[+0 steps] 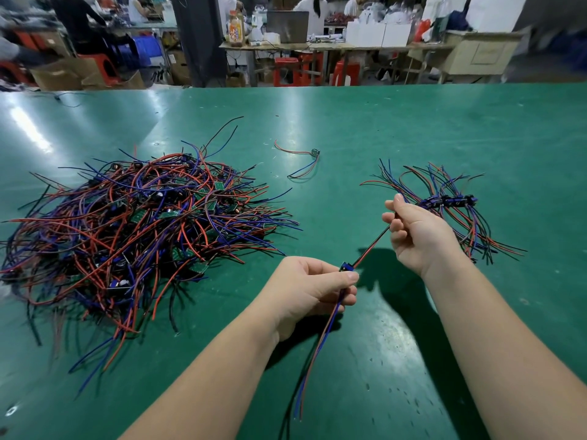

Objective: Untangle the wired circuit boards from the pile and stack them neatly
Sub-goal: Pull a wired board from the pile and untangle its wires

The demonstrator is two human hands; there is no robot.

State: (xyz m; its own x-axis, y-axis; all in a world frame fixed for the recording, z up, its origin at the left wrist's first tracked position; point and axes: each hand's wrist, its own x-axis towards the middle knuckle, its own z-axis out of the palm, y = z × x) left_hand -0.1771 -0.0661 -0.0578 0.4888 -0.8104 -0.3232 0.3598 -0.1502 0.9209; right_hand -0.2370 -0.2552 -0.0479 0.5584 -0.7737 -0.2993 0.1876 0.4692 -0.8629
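- Green table mat (397, 128) carries everything. Above its near middle I see one wired circuit board (345, 267) held up, its red-black wires (371, 247) stretched toward the upper right and its blue-red ones hanging toward me.
- On the left lies the tangled pile (136, 230), on the right the neat stack (451, 201), and farther back a lone board (314, 153); workshop benches (317, 46) stand behind.
- My left hand (305, 290) pinches the board; my right hand (419, 233) curls round the taut wires.

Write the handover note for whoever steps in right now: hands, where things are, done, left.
Left hand pinches a board above the table; right hand grips its red and black wires, pulled straight.
Neat stack lies to the right; a stray board lies further back.
Done: a few boards stacked.
Left: add the held board, the stray, then the big pile on the left.
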